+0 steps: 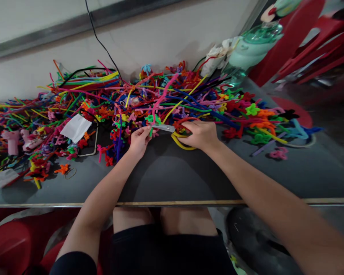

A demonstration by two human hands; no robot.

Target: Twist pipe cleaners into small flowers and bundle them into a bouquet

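Note:
My left hand point(140, 141) pinches a pink and green pipe cleaner piece point(160, 100). Its long pink stem rises above the fingers, and a short green end pokes out below the fingertips. My right hand point(202, 134) is closed around the handles of scissors point(167, 128) with yellow and red grips. The metal blades point left and reach the piece right beside my left fingertips. Whether the blades are parted is hard to make out. Both hands are just above the near side of the pipe cleaner heap point(132, 99).
Loose pipe cleaners and small twisted flowers cover the back of the dark table point(166, 179). A phone point(88, 143) lies under white paper point(76, 128) at left. A pale green bottle point(246, 49) and white cup point(210, 65) stand back right. Red chairs point(318, 46) are stacked beyond.

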